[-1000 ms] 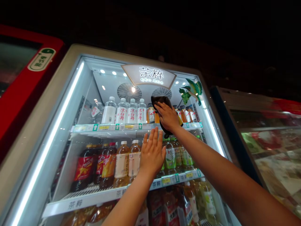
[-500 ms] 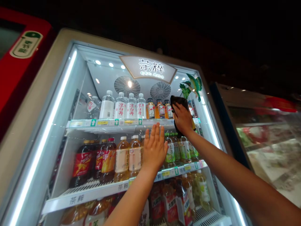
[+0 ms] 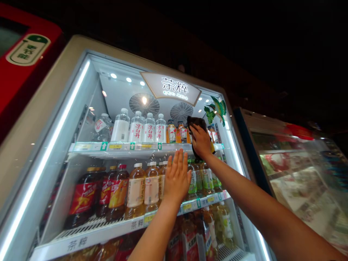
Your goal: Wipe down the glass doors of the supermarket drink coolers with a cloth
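Note:
I face the glass door [image 3: 89, 108] of a lit drinks fridge. My left hand [image 3: 177, 175] lies flat and open against the glass at the middle shelf, fingers together and pointing up. My right hand [image 3: 200, 139] reaches higher and presses a dark cloth [image 3: 196, 122] onto the glass at the right end of the top shelf. Water bottles [image 3: 136, 127] with red characters stand on the top shelf. Amber and dark red drink bottles [image 3: 130, 190] fill the middle shelf.
A lit sign [image 3: 174, 87] with white characters and two round fans [image 3: 144, 104] sit at the fridge's top. A red cabinet [image 3: 19, 69] stands at the left. At the right stands a second glass-fronted case [image 3: 296, 170]. Above, all is dark.
My right hand with the cloth slid right across the upper glass, then came back a little to the left. My left hand stayed flat on the glass. The view shifted slightly.

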`<state>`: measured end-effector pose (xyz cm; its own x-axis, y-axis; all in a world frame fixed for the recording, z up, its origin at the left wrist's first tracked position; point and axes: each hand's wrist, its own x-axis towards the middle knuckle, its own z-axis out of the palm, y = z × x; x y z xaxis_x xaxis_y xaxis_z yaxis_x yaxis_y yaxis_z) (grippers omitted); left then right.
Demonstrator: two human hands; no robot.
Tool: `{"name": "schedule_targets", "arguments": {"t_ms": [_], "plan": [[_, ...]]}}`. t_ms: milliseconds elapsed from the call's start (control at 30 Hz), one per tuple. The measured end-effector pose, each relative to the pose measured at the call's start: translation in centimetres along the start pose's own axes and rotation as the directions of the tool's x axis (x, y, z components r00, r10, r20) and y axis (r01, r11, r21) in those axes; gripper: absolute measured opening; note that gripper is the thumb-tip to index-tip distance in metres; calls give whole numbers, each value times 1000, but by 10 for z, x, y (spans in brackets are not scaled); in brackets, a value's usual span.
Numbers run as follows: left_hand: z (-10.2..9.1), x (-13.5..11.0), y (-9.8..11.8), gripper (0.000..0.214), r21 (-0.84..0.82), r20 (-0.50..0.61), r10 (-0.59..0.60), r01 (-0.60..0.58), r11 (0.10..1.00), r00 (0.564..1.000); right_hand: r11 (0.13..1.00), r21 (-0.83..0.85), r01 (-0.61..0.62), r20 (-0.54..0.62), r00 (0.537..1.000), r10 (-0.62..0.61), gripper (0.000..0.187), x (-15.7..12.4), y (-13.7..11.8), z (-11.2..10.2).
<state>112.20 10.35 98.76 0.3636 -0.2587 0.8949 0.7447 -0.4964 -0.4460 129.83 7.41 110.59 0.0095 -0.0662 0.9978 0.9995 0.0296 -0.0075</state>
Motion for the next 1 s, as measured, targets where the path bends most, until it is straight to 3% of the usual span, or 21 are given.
{"name": "schedule_targets", "arguments": {"t_ms": [67,133,233,300,400,467,533,600,633,733,800,833,933,1000], "plan": [[1,0,-1,79,17,-7,1,-1,1000,1000,993,24,118,55,991,-120,51,11,1,-4],[1,0,-3,79,39,-15,8,-7,999,1000,994,3,113,82,990,-112,50,24,14,-10],[1,0,-4,77,76,-29,18,-16,997,999,997,-75,6,66,998,-1,50,34,43,-17],[0,0,-4,74,104,-31,14,-11,995,999,984,-113,-138,5,990,139,52,32,56,-15],[-3,1,-3,70,136,-16,13,-11,991,1000,959,-91,-267,-61,963,263,55,24,53,-7],[-5,3,-4,69,140,-8,24,-22,990,1000,985,-62,-162,-28,987,160,54,23,45,-4],[-8,4,-4,69,139,-1,35,-34,990,999,999,-27,22,42,999,-21,53,26,46,-5],[-9,6,-5,68,143,10,39,-40,989,999,990,5,138,107,985,-138,53,31,62,-12],[-10,6,-6,68,147,16,38,-40,988,999,991,8,137,128,982,-137,53,33,76,-16],[-12,7,-8,68,147,37,39,-44,988,999,996,-26,-87,94,992,89,53,29,118,-25],[-13,7,-6,69,136,47,26,-32,990,999,974,-21,-224,42,974,225,54,19,130,-26],[-13,8,-3,70,129,47,9,-15,991,999,973,-8,-230,37,972,230,54,14,129,-25],[-8,14,19,74,102,50,-18,12,995,999,999,34,-18,113,993,14,53,2,109,-24],[0,20,42,76,76,67,27,-32,997,997,985,77,155,166,972,-166,52,3,99,-25]]}}
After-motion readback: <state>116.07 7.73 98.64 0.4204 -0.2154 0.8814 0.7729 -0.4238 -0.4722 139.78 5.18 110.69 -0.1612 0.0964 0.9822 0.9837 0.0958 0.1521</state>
